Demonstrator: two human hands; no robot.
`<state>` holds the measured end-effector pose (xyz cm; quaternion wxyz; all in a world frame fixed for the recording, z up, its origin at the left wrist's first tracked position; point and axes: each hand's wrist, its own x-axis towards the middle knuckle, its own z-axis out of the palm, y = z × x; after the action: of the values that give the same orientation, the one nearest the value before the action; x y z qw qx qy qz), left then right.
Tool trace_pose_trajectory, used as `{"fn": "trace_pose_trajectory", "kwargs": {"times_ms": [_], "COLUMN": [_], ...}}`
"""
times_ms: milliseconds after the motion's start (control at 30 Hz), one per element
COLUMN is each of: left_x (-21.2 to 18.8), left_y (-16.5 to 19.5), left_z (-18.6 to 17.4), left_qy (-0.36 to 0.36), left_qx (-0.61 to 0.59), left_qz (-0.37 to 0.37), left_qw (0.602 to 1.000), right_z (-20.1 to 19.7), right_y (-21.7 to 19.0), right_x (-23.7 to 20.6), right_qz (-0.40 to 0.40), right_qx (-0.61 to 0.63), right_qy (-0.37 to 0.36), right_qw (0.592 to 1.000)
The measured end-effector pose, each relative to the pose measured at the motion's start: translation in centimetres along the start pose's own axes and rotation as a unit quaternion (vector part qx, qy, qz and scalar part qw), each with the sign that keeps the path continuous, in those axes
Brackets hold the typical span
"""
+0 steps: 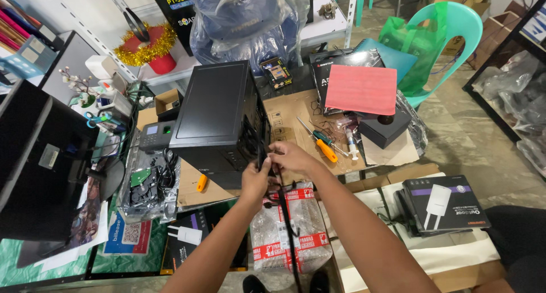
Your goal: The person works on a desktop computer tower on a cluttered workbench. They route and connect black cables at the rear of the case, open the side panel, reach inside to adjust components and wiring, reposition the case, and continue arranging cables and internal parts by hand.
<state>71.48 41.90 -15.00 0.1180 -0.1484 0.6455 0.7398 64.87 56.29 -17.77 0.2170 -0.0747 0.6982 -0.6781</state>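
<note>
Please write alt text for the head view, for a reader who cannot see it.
Two bare hands, left hand and right hand, grip a black cable beside a black computer case on flattened cardboard. An orange-handled screwdriver lies to the right, near a red sheet.

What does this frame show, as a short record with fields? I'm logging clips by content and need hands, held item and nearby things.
setting: cluttered work surface covered with flattened cardboard
left hand: pinching a black cable at the open side of the computer case
right hand: gripping the same black cable, which hangs down
computer case: black, upright, just beyond both hands
below hands: bubble-wrapped parcel with red tape
nearby tools: orange-handled screwdriver, green-handled screwdriver, syringe tube
right side: red paper sheet, green plastic chair
</note>
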Motion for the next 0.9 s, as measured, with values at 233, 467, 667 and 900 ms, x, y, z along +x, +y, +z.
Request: {"fn": "trace_pose_trajectory", "kwargs": {"times_ms": [233,467,667,900], "left_x": [0.7,0.6,-0.2,-1.1], "left_y": [-0.6,-0.8,-0.5,-0.4], "left_z": [-1.1,-3.2,-4.7,-4.6], "left_qy": [0.017,-0.032,-0.026,-0.023], "left_qx": [-0.031,0.070,0.157,0.231], "left_qz": [-0.037,0.038,0.084,0.116], "left_qw": [0.999,0.996,0.984,0.966], "right_z": [-0.9,-3.9,-6.9,-7.1], "right_y": [-0.2,0.9,2.4,1.4], "right_x": [-1.4,-2.9,-2.7,-3.4], "right_qz": [0.049,0.071,0.088,0.144], "right_qx": [0.012,-0.152,-0.288,-0.120], "right_qy": [-0.006,0.070,0.197,0.027], "right_qw": [0.999,0.983,0.933,0.982]}}
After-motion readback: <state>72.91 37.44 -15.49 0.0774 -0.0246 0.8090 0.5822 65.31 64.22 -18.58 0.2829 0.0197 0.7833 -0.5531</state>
